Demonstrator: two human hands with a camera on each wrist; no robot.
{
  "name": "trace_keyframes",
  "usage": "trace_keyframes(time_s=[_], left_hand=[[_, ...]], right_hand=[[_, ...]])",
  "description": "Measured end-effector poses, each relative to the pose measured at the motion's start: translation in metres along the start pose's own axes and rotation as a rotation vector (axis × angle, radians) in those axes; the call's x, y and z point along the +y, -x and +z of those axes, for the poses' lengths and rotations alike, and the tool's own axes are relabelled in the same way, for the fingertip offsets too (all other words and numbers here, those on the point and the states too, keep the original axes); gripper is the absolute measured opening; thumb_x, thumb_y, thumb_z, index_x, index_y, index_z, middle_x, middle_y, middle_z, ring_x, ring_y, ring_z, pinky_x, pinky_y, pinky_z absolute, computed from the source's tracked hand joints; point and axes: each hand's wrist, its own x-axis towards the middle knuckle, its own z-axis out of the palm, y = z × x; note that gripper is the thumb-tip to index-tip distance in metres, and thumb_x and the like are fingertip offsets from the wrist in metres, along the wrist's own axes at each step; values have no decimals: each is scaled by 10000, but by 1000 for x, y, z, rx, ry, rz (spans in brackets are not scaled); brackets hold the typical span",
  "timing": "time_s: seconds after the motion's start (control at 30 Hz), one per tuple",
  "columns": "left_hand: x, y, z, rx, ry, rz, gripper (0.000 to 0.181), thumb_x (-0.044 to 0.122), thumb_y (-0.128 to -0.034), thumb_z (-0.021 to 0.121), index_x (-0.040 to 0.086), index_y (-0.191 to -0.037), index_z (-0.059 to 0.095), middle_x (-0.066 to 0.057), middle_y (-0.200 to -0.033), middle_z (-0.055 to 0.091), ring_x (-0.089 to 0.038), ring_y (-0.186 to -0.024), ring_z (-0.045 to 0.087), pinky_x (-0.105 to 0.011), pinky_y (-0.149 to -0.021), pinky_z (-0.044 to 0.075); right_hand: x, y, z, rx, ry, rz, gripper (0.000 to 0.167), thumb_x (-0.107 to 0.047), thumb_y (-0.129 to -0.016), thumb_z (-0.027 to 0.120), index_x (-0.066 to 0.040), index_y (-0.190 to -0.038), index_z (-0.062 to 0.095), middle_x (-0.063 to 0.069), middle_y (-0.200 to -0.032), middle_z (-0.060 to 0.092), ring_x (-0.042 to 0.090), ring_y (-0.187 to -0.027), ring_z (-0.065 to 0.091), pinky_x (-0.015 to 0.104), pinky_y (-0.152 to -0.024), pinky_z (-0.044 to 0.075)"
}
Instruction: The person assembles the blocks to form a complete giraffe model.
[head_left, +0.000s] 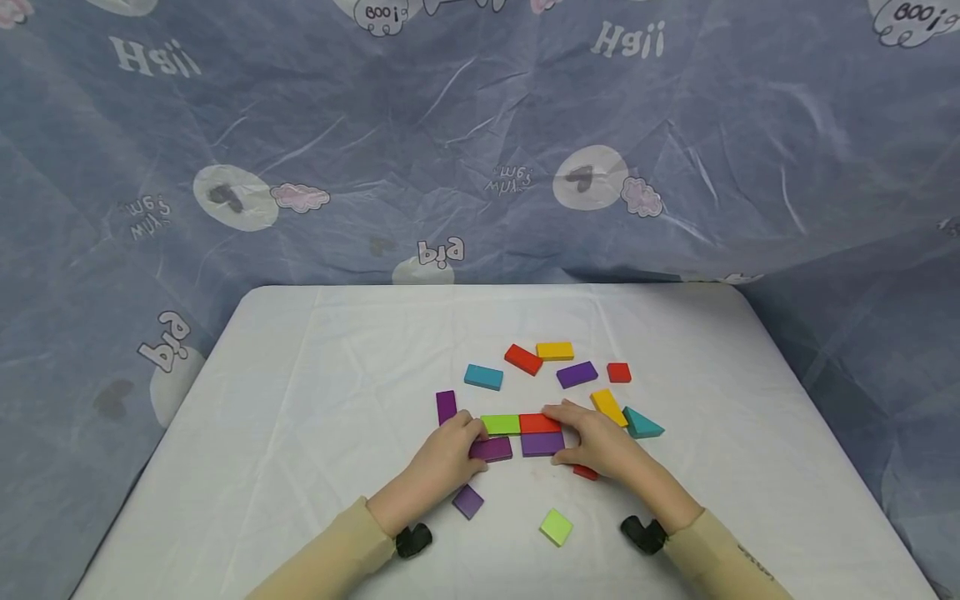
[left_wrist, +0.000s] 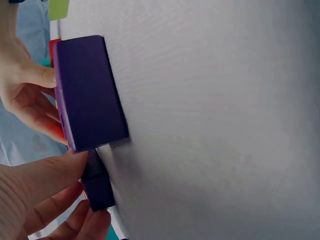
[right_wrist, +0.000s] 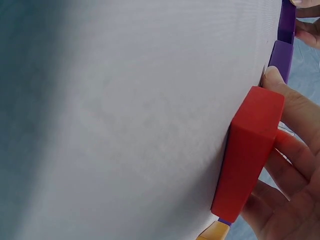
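A green block [head_left: 500, 425] and a red block [head_left: 540, 423] lie end to end. On their near side are a dark purple block [head_left: 491, 450] and a violet block [head_left: 542, 444], with a small gap between them. My left hand [head_left: 444, 458] pinches the dark purple block, also seen as a dark block [left_wrist: 98, 189] in the left wrist view, between thumb and fingers. At the right end, my right hand [head_left: 603, 440] has its fingers at the red block and its thumb touching the violet block [right_wrist: 282, 60]; the fingers are spread.
Near my left hand lie a purple block [head_left: 446, 407] and a violet piece [head_left: 468, 502]. A green square [head_left: 556, 527] is closer to me. Another red block [head_left: 585, 472] is partly under my right hand. Beyond lie blue [head_left: 483, 377], yellow [head_left: 555, 351] and teal [head_left: 642, 423] blocks, among several others.
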Motion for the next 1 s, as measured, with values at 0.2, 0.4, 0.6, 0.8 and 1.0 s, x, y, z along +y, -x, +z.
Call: trace_keyframes(time_s=[0.2, 0.4, 0.6, 0.8, 1.0], left_hand=[[-1, -5, 3, 30, -34, 58, 281, 144, -764, 850, 87, -991, 693, -11, -901, 563, -123, -819, 532, -245, -747, 512], [0, -9, 5, 36, -57, 91, 273, 163, -774, 843, 108, -1000, 700, -2, -914, 579, -122, -833, 541, -248, -751, 519], [1, -14, 5, 38, -77, 108, 411, 188, -780, 844, 101, -1142, 669, -42, -1093, 590, -171, -994, 545, -271, -850, 534], [-1, -22, 4, -55, -109, 91, 640, 286, -816, 814, 101, -1375, 566, -94, -1432, 520, -261, -1308, 460, -368, -1060, 466], [-3, -26, 5, -115, -64, 96, 645, 304, -840, 791, 97, -1401, 550, -67, -1414, 557, -229, -1317, 482, -359, -1094, 434]], right_hand=[[0, 0, 0, 1, -1, 2, 694, -194, -771, 847, -125, -1399, 562, 124, -1431, 560, 355, -1402, 427, 514, -1071, 424], [1, 0, 0, -3, -9, 1, 695, -200, -777, 843, -137, -1407, 557, 123, -1439, 553, 354, -1405, 424, 514, -1072, 423], [2, 0, 0, -10, -4, 8, 696, -218, -782, 839, -151, -1413, 553, 116, -1447, 546, 350, -1410, 417, 520, -1074, 420], [3, 0, 0, -5, 3, -5, 684, -218, -785, 837, -146, -1406, 558, 127, -1440, 551, 358, -1400, 429, 530, -1073, 418], [3, 0, 0, -2, 1, -2, 686, -217, -783, 838, -144, -1405, 559, 123, -1438, 554, 356, -1398, 433, 524, -1071, 422]])
